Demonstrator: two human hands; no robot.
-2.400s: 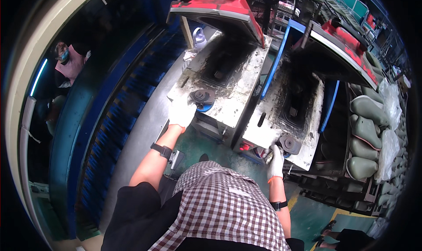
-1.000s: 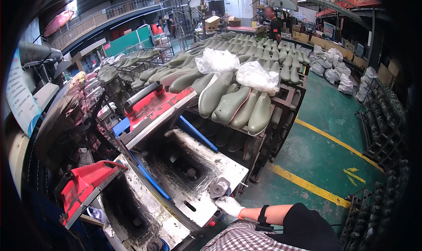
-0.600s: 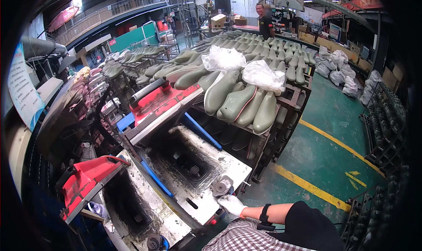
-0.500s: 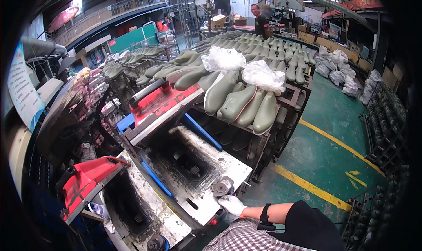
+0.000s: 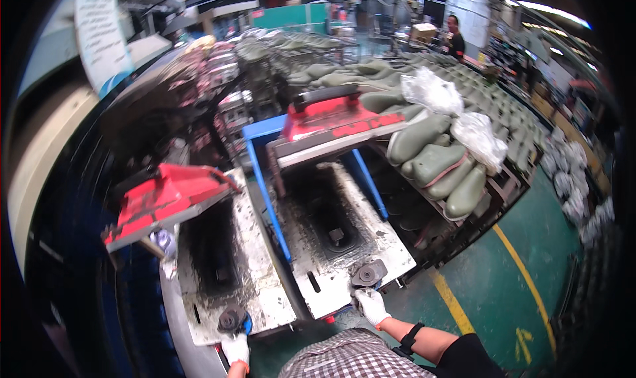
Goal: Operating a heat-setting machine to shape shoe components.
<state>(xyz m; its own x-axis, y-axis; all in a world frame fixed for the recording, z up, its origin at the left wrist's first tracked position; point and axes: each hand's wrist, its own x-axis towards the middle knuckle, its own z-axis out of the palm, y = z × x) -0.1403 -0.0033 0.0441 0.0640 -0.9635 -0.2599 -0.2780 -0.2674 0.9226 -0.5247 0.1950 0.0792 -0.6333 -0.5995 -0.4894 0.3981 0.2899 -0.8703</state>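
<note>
My left hand (image 5: 235,348), in a white glove with an orange cuff, is at the front edge of the left machine plate (image 5: 268,298), touching or just below a round dark metal fitting (image 5: 232,319). Its fingers are hidden and blurred. My right hand (image 5: 372,306), also gloved, bends its fingers at the front edge of the right plate (image 5: 315,255), right under a similar dark fitting (image 5: 369,272). What its fingers close on is hidden. Each plate has a sooty black recess. A red lid (image 5: 165,202) stands raised over the left plate, another red lid (image 5: 341,116) over the right one.
A rack to the right holds many green shoe lasts (image 5: 434,162), with clear plastic bags (image 5: 434,91) on top. Blue bars (image 5: 265,199) flank the right plate. Yellow lines (image 5: 452,302) mark the green floor. A person (image 5: 454,40) stands far back. White sacks (image 5: 563,172) lie at right.
The view has swung left, so the machines sit further right and the rack has shifted right. My left hand has come into view at the left fitting. My right hand stays by the right fitting.
</note>
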